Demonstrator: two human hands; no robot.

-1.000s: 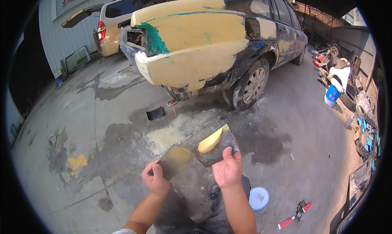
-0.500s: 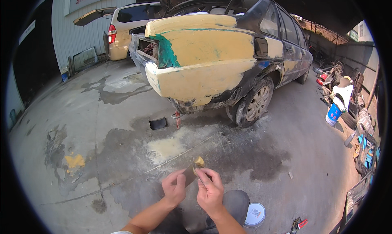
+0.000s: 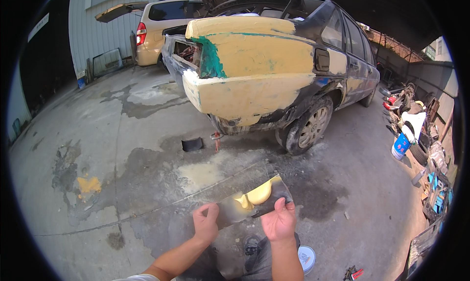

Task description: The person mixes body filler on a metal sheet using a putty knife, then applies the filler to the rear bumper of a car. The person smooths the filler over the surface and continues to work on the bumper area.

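Note:
My left hand [image 3: 205, 224] pinches a dark, flat spreader [image 3: 227, 213] by its outer end. My right hand [image 3: 278, 224], palm turned up, grips a second dark spreader [image 3: 280, 188] with its thumb on top. The two spreaders meet edge to edge or overlap slightly below the car's rear. A large, smooth lump of pale yellow putty [image 3: 259, 193] lies on the right one, and a smaller smear sits where the two meet. My legs and a shoe [image 3: 252, 244] show beneath them.
The dark sedan, coated with yellow filler [image 3: 254, 55], stands ahead, a tan van [image 3: 152, 50] behind it. A black scrap [image 3: 192, 144] lies on stained concrete. A white-lidded can [image 3: 306, 256] and small tools [image 3: 352, 273] are beside me. A blue bucket [image 3: 400, 146] and piled parts line the right wall.
Half a second ago my hands were closer, the spreaders tilted up together. Now they are flatter and wider apart, my right palm has turned up, and a putty smear shows at their junction.

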